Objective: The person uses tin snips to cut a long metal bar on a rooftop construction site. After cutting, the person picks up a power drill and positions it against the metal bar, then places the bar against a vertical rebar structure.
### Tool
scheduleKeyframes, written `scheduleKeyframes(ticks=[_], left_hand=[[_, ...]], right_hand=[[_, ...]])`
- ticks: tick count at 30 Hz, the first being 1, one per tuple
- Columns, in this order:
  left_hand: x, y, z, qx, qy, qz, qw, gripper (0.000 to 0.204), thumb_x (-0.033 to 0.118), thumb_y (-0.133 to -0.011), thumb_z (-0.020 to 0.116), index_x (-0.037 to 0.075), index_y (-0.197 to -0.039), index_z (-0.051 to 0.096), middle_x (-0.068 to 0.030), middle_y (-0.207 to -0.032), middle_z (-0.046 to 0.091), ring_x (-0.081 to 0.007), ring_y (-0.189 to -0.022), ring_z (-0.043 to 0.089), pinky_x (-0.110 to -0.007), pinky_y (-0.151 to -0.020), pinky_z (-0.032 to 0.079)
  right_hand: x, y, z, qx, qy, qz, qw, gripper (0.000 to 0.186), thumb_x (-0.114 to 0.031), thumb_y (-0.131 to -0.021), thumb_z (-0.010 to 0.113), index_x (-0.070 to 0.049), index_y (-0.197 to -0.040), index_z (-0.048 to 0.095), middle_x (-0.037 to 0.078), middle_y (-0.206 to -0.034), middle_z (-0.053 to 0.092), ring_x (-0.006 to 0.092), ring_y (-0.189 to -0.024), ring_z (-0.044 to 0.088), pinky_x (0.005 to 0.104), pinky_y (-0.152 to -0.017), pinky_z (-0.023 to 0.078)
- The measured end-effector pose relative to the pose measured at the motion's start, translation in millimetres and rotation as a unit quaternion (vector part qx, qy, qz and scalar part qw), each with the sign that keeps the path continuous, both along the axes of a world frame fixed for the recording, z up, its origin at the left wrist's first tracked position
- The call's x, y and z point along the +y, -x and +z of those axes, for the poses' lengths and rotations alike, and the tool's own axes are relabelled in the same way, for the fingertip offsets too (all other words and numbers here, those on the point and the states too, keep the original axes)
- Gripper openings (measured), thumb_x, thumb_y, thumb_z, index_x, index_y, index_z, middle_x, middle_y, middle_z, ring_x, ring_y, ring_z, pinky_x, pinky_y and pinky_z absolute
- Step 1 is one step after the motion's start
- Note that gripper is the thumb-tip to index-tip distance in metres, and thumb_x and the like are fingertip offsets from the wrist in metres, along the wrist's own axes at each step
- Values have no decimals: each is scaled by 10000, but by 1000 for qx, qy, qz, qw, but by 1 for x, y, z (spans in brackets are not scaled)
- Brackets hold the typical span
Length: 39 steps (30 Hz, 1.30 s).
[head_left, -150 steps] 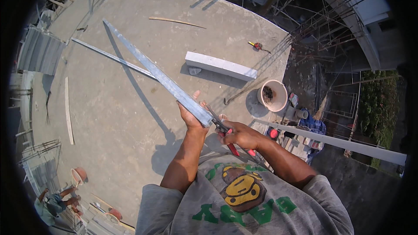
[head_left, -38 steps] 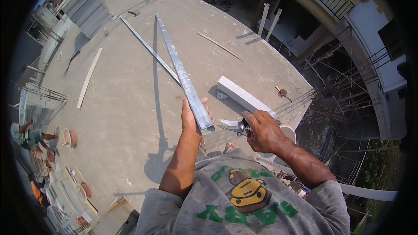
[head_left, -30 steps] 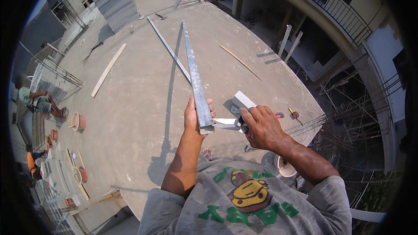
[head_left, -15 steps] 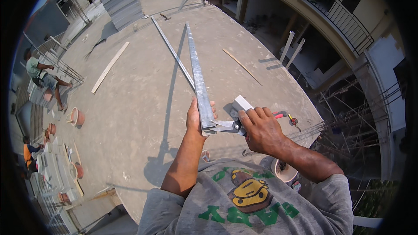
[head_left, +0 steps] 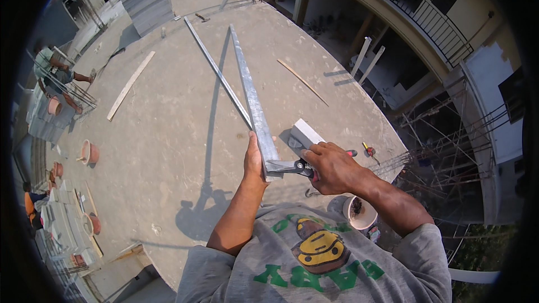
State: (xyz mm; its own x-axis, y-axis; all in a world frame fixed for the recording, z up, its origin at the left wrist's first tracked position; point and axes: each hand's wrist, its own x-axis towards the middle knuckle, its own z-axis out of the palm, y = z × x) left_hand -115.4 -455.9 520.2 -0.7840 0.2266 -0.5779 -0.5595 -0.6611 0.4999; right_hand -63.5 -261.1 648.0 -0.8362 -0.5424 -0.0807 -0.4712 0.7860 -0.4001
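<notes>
My left hand [head_left: 254, 160] is closed around the lower end of the metal channel [head_left: 251, 101], at the center of the frame: thumb along the left edge, fingertips just visible at the right edge. The channel extends from my palm toward the upper center.

My right hand [head_left: 332, 169], right of center, is wrapped around the red handles of the snips [head_left: 301, 166]; 1 handle end projects past the knuckles. The 2 blades point left and reach the channel's lower end. I cannot tell how much metal sits between them.

On the concrete floor [head_left: 168, 106], 1 thinner metal strip [head_left: 218, 72] runs from upper left toward the channel's left edge. A white block [head_left: 306, 131] lies just above my right hand, with a tape measure [head_left: 369, 150] to its right. A bucket [head_left: 365, 221] with dark contents stands below my right wrist. A co-worker [head_left: 53, 70] is at upper left.
</notes>
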Motion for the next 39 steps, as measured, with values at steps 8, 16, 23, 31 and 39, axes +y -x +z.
scheduleKeyframes(ticks=[8, 16, 23, 31, 39], left_hand=[[-20, -10, -7, -13, -34, 14, 999, 664, 637, -966, 418, 111, -1370, 419, -127, -1221, 533, -205, -697, 546, -337, -504, 520], [-37, -20, -21, -35, -7, 17, 999, 708, 664, -950, 417, 38, -1266, 514, -131, -864, 596, -195, -565, 557, -332, -442, 506], [-44, -18, -26, -21, 30, 12, 999, 785, 713, -925, 395, 0, -1201, 571, -88, -684, 562, -209, -476, 574, -332, -404, 486], [-48, -2, 8, -31, -27, -31, 999, 723, 693, -937, 389, 29, -1165, 557, -87, -716, 570, -213, -521, 575, -353, -444, 491], [-41, 14, 42, 14, -59, -6, 998, 665, 618, -967, 405, -3, -1147, 556, -69, -735, 578, -183, -544, 590, -317, -421, 506]], right_hand=[[-13, 25, -10, -78, 23, 91, 992, 432, -25, -666, 647, 22, -1095, 629, 182, -892, 616, 372, -855, 627, 444, -760, 499], [-28, 59, -22, -367, -5, 90, 926, 398, -122, -725, 709, -3, -1102, 664, 123, -866, 672, 242, -773, 640, 363, -723, 497], [-34, 75, -32, -468, 13, 91, 879, 402, -185, -738, 725, -9, -1095, 666, 82, -832, 650, 189, -791, 594, 340, -765, 471], [4, 19, -42, -374, 301, -184, 858, 367, -184, -800, 679, -7, -1116, 621, 81, -854, 622, 193, -714, 594, 333, -704, 484], [-2, -42, -107, -518, 587, -374, 498, 336, -164, -882, 643, 13, -1159, 575, 112, -829, 640, 224, -678, 669, 349, -636, 583]])
